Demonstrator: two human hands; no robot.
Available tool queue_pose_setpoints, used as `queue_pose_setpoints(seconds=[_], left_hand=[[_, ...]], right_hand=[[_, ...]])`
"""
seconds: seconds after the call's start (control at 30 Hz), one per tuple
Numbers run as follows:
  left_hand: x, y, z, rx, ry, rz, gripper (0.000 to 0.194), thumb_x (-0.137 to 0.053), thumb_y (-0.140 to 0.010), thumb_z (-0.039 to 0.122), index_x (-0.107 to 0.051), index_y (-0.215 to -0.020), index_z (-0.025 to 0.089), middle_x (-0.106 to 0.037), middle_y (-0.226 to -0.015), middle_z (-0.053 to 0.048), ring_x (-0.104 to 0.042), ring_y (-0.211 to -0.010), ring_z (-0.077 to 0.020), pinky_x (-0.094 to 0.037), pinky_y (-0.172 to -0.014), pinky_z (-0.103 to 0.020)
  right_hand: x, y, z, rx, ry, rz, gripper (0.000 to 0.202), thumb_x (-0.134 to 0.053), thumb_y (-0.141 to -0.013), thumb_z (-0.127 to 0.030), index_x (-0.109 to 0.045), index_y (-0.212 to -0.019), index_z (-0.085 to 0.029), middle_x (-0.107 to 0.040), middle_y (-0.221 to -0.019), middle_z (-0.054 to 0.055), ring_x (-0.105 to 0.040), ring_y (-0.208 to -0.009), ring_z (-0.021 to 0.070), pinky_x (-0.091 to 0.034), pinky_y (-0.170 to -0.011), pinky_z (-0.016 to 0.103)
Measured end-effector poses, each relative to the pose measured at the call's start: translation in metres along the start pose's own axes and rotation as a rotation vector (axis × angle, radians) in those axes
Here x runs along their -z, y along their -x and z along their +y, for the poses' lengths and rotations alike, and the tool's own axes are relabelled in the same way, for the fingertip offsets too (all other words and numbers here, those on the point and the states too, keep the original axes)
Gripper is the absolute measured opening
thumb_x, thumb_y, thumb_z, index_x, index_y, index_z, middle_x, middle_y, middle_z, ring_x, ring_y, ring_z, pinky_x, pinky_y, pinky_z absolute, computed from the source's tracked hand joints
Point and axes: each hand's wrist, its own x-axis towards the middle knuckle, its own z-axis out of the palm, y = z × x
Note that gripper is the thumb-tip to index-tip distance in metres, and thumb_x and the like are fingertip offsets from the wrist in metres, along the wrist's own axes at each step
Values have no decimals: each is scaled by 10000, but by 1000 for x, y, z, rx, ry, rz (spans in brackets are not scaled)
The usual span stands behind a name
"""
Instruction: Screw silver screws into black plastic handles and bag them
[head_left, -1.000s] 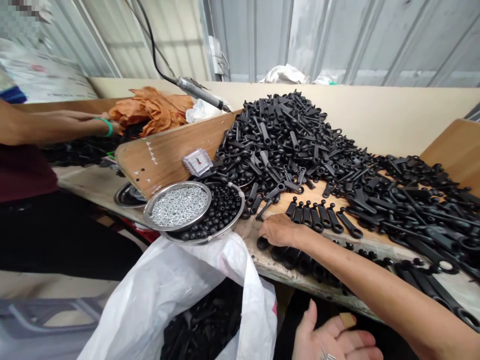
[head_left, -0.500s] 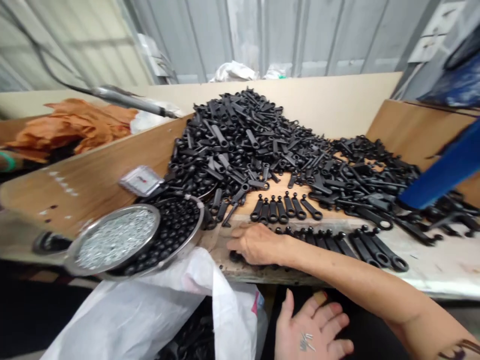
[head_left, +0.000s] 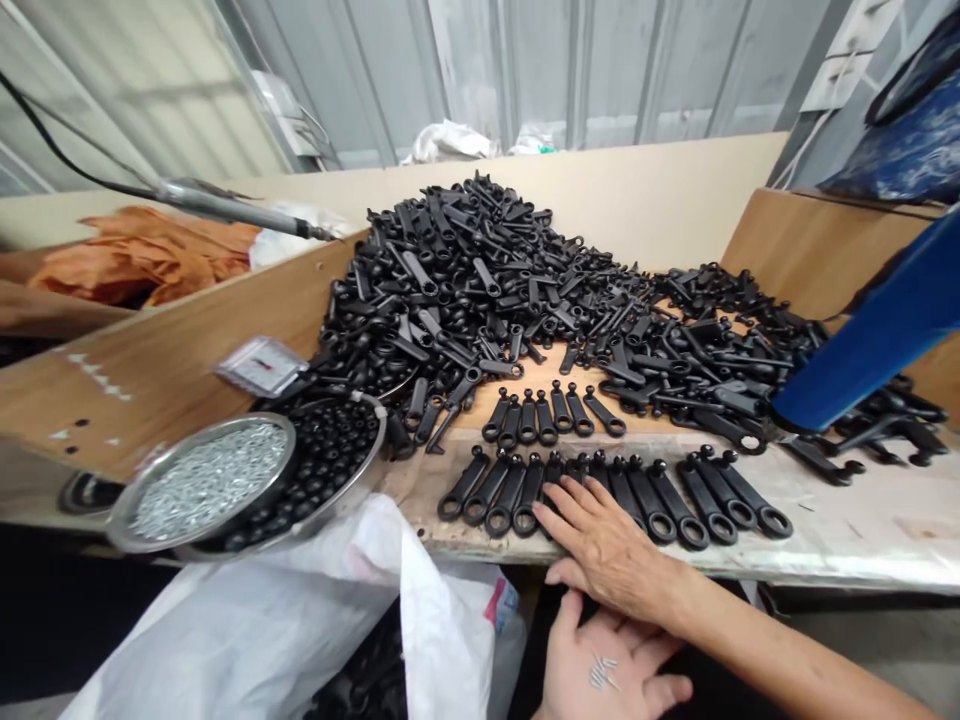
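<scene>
Spread right hand (head_left: pixel 611 550) and upturned left hand (head_left: pixel 571 662) are open; on the tabletop (head_left: pixel 862 515), black ring-ended handles (head_left: pixel 489 492) lie aligned, partly beneath the right, seemingly for order; silvery metal pins (head_left: pixel 601 671) rest in the left, presumably kept handy

Bench (head_left: pixel 870 525) passable R of blk row (head_left: pixel 646 490); blue tube (head_left: pixel 874 325) & pile (head_left: pixel 480 275) block bhnd.

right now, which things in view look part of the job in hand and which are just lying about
Likely in use: left hand, open, metal pins on its palm; right hand, over the row of black levers; dish of similar pins; black balls

Seemingly just lying about: blue bag; white bundle
</scene>
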Motion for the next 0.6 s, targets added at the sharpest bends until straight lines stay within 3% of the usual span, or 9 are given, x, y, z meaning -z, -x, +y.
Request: queue_pose_setpoints(seconds=[0.2, 0.43, 0.5, 0.6], left_hand=[[2, 4, 3, 4, -62, 16, 687, -526, -680, 654, -594, -1127, 137, -559, -1215, -142, -422, -1175, -327, -320, -896, -440], [1, 4, 6, 25, -59, 8, 621, -515, -713, 615, -609, -1107, 144, -565, -1213, -136, -411, -1196, -324, -317, -917, -448], [4, 4, 7, 31, -54, 7, 597, -472, -752, 603, -609, -1106, 142, -561, -1218, -137, -400, -1209, -330, -300, -938, -469], [10, 5, 7, 24, -53, 21, 634, -326, -828, 594, -564, -1172, 118, -543, -1234, -158, -400, -1216, -339, -272, -962, -505]], right_hand=[[-7, 1, 9, 78, -38, -37, 709, -308, -854, -625, -284, -1401, -175, -362, -1409, 135, -310, -1296, 303, -282, -1049, 495], [1, -1, 7, 90, -57, -8, 671, -343, -858, -605, -349, -1363, -162, -397, -1379, 141, -344, -1266, 306, -302, -1032, 490], [9, 1, 10, 87, -57, 45, 540, -399, -887, -504, -415, -1312, -171, -443, -1340, 118, -375, -1233, 288, -331, -1012, 459], [22, 11, 23, -12, -38, 210, 293, -421, -898, -226, -554, -1149, -157, -546, -1206, 100, -429, -1143, 252, -380, -945, 410]])
